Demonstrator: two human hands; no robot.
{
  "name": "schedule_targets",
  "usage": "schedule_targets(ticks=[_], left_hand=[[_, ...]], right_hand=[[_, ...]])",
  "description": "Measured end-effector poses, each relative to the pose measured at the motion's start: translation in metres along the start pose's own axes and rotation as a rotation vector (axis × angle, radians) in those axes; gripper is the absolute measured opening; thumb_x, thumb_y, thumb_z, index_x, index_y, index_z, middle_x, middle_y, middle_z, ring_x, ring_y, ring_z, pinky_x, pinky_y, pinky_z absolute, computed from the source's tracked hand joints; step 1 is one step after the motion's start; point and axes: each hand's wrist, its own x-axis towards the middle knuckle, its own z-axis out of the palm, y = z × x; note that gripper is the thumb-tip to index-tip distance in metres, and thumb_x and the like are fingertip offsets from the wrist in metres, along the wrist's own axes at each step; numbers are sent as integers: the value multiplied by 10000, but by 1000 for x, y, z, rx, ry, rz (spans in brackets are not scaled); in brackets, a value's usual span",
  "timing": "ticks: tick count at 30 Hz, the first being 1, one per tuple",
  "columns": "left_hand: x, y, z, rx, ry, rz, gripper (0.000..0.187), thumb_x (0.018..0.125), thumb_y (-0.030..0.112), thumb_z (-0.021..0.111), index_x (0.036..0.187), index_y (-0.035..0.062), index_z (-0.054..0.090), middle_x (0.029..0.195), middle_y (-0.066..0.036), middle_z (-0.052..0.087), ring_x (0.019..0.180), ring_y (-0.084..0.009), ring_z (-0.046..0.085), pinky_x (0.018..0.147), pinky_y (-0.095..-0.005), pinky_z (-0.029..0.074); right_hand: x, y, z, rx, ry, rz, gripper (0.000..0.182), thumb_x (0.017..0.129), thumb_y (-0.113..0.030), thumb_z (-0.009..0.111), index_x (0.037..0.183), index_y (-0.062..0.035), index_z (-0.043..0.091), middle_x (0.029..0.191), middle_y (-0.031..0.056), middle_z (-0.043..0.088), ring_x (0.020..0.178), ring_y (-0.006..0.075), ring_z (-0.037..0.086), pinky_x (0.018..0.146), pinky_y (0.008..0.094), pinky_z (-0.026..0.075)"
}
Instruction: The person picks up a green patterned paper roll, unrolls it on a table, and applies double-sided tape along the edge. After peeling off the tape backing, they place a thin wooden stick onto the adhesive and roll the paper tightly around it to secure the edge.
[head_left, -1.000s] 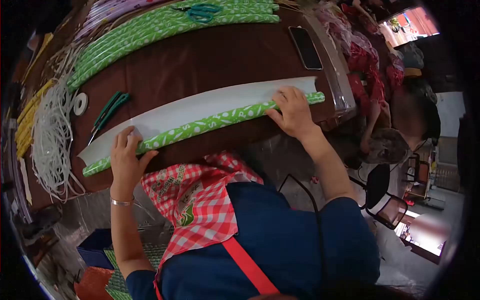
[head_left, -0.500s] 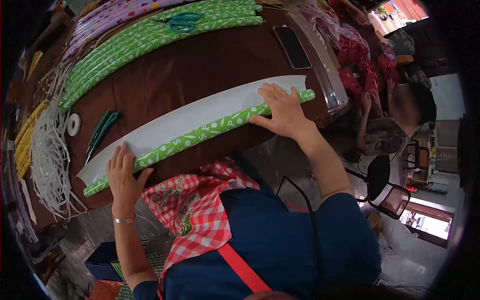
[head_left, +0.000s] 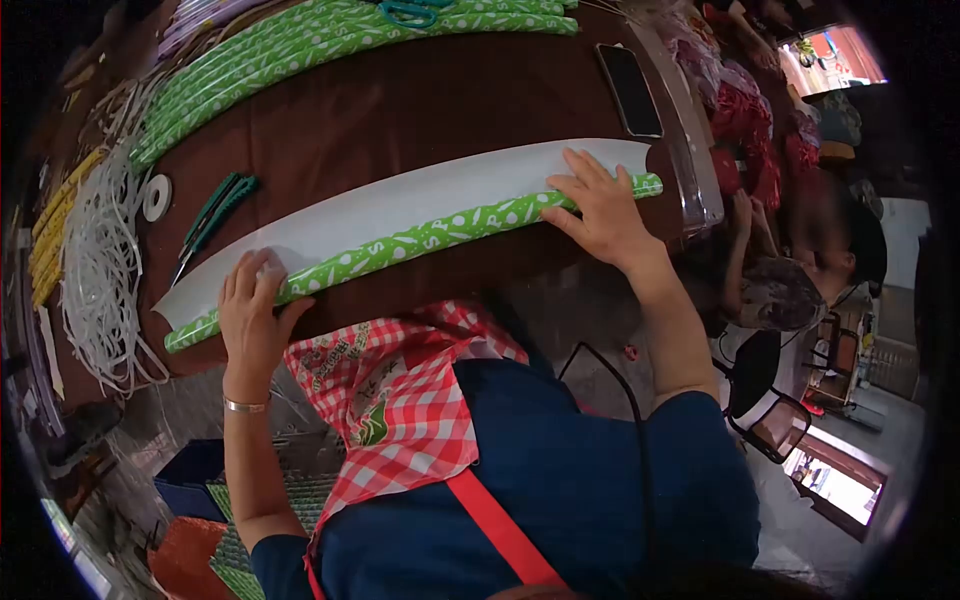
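Observation:
A long sheet of green patterned wrapping paper lies in front of me, its white underside [head_left: 400, 205] facing up and its near edge rolled into a narrow green tube [head_left: 410, 243]. Over the tube near its left end rests my left hand [head_left: 255, 310], fingers stretched onto the white side and thumb on the near side. My right hand [head_left: 603, 213] lies across the tube near its right end, fingers spread on the paper and thumb apart. Both palms press from above. A green-handled cutter or pair of snips [head_left: 212, 222] lies beyond the sheet's left part.
Finished green rolls [head_left: 350, 50] lie at the back with teal-handled scissors [head_left: 408, 12] on them. A phone [head_left: 630, 90] is at the right. White cords [head_left: 100, 270] and a tape roll [head_left: 156, 198] are at the left. A person [head_left: 800, 270] sits at right.
The view has shifted, so the table appears higher and farther right. Both hands stay on the tube at nearly the same places, with the white side still showing.

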Motion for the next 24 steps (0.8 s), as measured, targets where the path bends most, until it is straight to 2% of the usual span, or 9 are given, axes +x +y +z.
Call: schedule_targets(ticks=[1,5,6,13,14,15,18,21,24], left_hand=[[-1,1,-1,7,-5,-14,429,695,256,802,1010,51,594,1248,-157,561,1173,-382,519,952,-475,407],[-2,-1,4,19,65,0,442,651,283,817,977,78,602,965,-84,592,908,-315,562,778,-434,432],[0,0,4,12,47,-5,445,653,298,815,975,82,598,966,-85,593,913,-315,563,780,-434,433],[-8,-2,4,26,59,-50,434,745,471,730,970,123,601,951,-62,567,930,-275,559,810,-407,414],[-11,-3,6,29,134,-54,353,793,448,701,954,142,628,932,-38,575,922,-260,565,807,-408,413],[-15,-9,7,41,148,-73,353,793,448,701,954,142,628,932,-38,575,922,-260,565,807,-408,413],[-20,-17,7,42,233,-180,191,855,338,658,925,160,662,898,-8,595,903,-240,580,835,-401,405],[-18,-11,8,38,275,-169,197,833,317,680,944,154,663,930,-23,607,920,-250,584,851,-406,401],[-6,10,-2,-42,158,-50,350,762,321,746,1034,124,650,954,-54,613,941,-281,579,856,-431,408]], right_hand=[[-1,0,2,-12,23,-2,467,897,-471,598,1179,-98,617,1419,164,468,1344,360,399,1043,621,265],[-5,2,12,-28,154,-38,416,868,-417,651,1121,-88,621,1383,157,507,1293,368,444,1020,578,300],[-6,7,19,2,206,-65,414,873,-457,646,1081,-100,645,1346,166,529,1273,372,459,994,607,303],[-12,28,35,-15,177,-132,419,923,-438,591,1175,-104,600,1437,136,469,1339,362,401,1060,615,227],[-13,29,33,-13,150,-101,423,928,-440,582,1189,-108,590,1449,129,458,1351,355,389,1071,612,214],[-11,31,31,-16,125,-62,427,933,-443,573,1202,-111,580,1460,122,446,1363,348,376,1082,608,201],[-10,37,36,-56,128,-82,436,921,-429,600,1224,-117,568,1469,122,434,1375,340,363,1077,609,216],[-9,30,31,-121,124,-82,451,889,-413,646,1214,-109,578,1454,130,446,1358,348,379,1055,618,246],[-4,12,19,-24,184,-100,448,826,-398,714,1127,-79,623,1389,151,499,1294,362,434,1019,611,286]])
